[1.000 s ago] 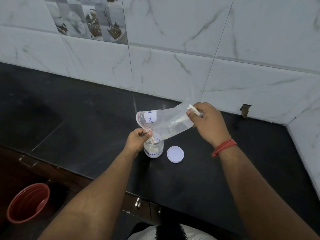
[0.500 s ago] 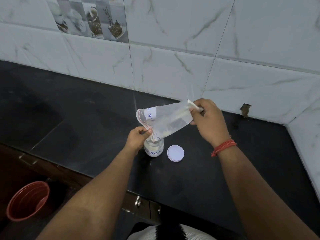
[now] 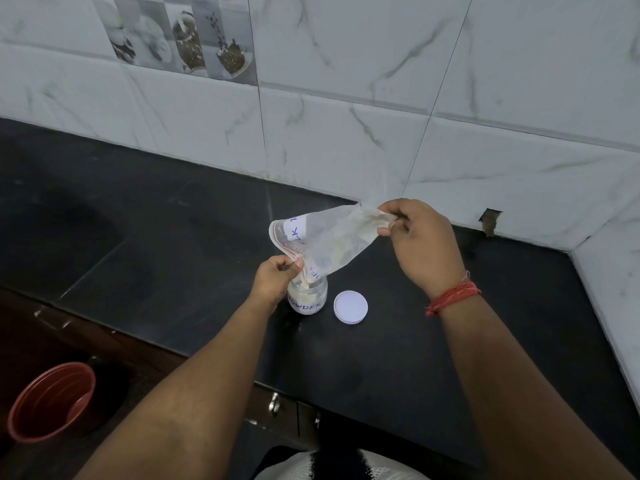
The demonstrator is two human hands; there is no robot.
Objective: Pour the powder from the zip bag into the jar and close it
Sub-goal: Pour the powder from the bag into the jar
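Note:
A clear zip bag [image 3: 325, 240] with a white label hangs tilted over a small glass jar [image 3: 307, 298] on the black counter. The bag's red-edged mouth points down into the jar's opening, and white powder lies in the jar. My left hand [image 3: 275, 277] pinches the bag's mouth just above the jar. My right hand [image 3: 419, 242] pinches the bag's bottom end and holds it higher, to the right. The jar's white lid [image 3: 350, 306] lies flat on the counter just right of the jar.
The black counter [image 3: 156, 244] runs to a marble-tiled wall [image 3: 346, 133] behind and on the right. Below the counter's front edge are drawers with metal handles [image 3: 274, 403]. A red bucket [image 3: 48, 403] stands on the floor at lower left.
My right hand has shifted its pinch on the bag's bottom end, and the bag is crumpled more there. The left hand and jar have stayed in place.

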